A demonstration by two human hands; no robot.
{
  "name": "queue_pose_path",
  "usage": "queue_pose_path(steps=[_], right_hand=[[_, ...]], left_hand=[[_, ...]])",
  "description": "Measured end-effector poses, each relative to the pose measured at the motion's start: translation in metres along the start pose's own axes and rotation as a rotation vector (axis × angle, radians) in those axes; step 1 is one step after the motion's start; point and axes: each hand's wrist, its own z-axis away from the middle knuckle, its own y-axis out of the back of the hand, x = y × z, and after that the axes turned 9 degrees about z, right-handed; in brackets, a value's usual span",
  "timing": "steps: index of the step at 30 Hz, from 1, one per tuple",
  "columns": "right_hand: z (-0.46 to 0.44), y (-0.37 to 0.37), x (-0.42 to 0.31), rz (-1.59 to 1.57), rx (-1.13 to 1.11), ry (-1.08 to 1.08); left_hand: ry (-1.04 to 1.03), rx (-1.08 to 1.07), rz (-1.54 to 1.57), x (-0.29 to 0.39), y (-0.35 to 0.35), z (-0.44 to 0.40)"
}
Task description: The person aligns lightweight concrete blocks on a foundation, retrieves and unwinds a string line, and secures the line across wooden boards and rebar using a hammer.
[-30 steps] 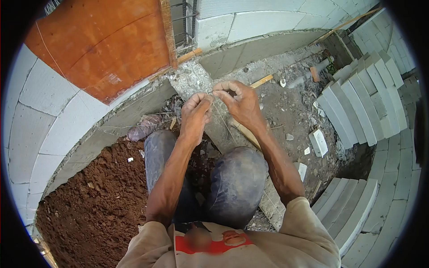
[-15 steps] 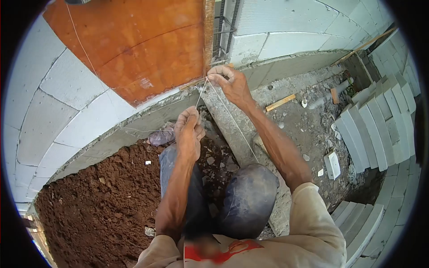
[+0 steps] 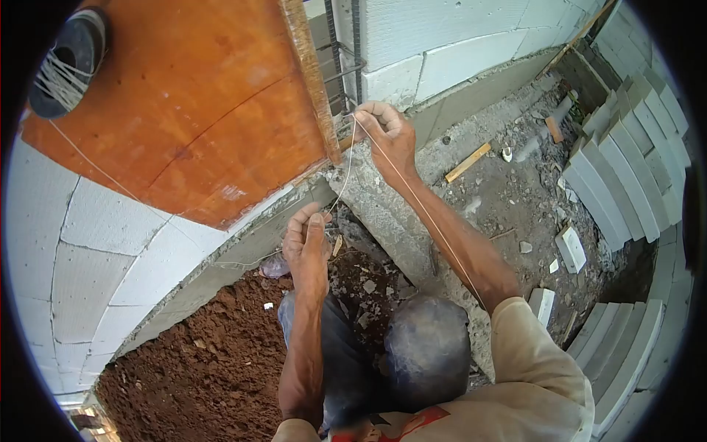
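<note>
My right hand (image 3: 390, 140) pinches a thin white string (image 3: 440, 225) close to the rebar (image 3: 335, 55) at the edge of the orange panel (image 3: 199, 96). From that pinch one length runs down along my right forearm, and another hangs slackly to my left hand (image 3: 306, 239). My left hand is closed on this string, lower and nearer my left knee. A dark spool (image 3: 81, 44) wound with string lies at the upper left over the panel, with a strand trailing from it.
White block walls (image 3: 118, 243) curve round on both sides. Brown soil (image 3: 199, 368) lies lower left. Stacked grey blocks (image 3: 618, 177) stand at right. A wooden strip (image 3: 468, 163) and rubble lie on the ground beyond a concrete beam (image 3: 390, 236).
My hands have moved apart, the right one up toward the rebar and the left one lower, with string drawn between them. The view has shifted, and the spool has come into sight.
</note>
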Motion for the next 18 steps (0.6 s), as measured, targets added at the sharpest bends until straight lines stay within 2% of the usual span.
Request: queue_pose_path(steps=[2, 3, 4, 6, 7, 9, 11, 13, 18], right_hand=[[-0.005, 0.007, 0.007, -0.016, -0.076, -0.092], [-0.008, 0.012, 0.006, -0.038, -0.036, -0.095], [-0.010, 0.015, 0.003, 0.002, -0.097, -0.075], [-0.016, 0.024, 0.002, 0.097, -0.205, -0.004], [-0.020, 0.027, 0.006, 0.064, -0.177, -0.016], [-0.028, 0.031, 0.013, 0.192, -0.283, 0.266], [-0.029, 0.028, 0.020, 0.140, -0.271, 0.226], [-0.029, 0.015, 0.027, 0.082, -0.129, 0.366], [-0.028, 0.002, 0.029, -0.021, -0.139, 0.198]], left_hand=[[-0.020, -0.026, -0.134, 0.001, -0.012, -0.002], [-0.059, -0.015, -0.240, 0.003, -0.016, -0.003], [-0.135, 0.009, -0.329, 0.005, -0.017, -0.004], [-0.160, 0.011, -0.452, 0.024, -0.019, -0.005], [-0.197, 0.033, -0.529, 0.033, -0.018, -0.009], [-0.320, 0.016, -0.698, 0.045, -0.008, -0.024], [-0.297, 0.022, -0.752, 0.053, -0.017, -0.030], [-0.159, 0.017, -0.690, 0.055, -0.031, -0.035], [-0.114, -0.029, -0.666, 0.026, -0.065, -0.051]])
